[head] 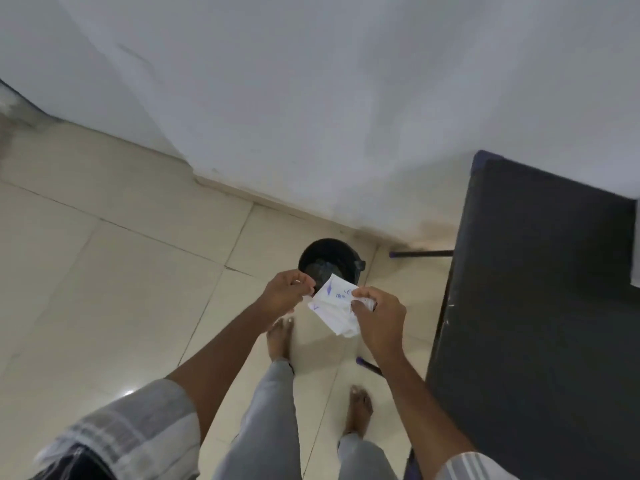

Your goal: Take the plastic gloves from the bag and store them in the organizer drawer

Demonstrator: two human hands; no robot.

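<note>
A white plastic bag [333,308] with blue print hangs between both hands, just above and in front of a black bin. My right hand [379,318] grips the bag's right side, with crumpled clear plastic pinched at its fingertips. My left hand [285,292] pinches the bag's left top corner. I cannot tell whether gloves are inside the bag. No organizer drawer is in view.
A black round bin [327,259] stands on the cream tiled floor near the white wall. A dark table [533,306] with thin dark legs fills the right side. My bare feet [280,337] stand below the hands.
</note>
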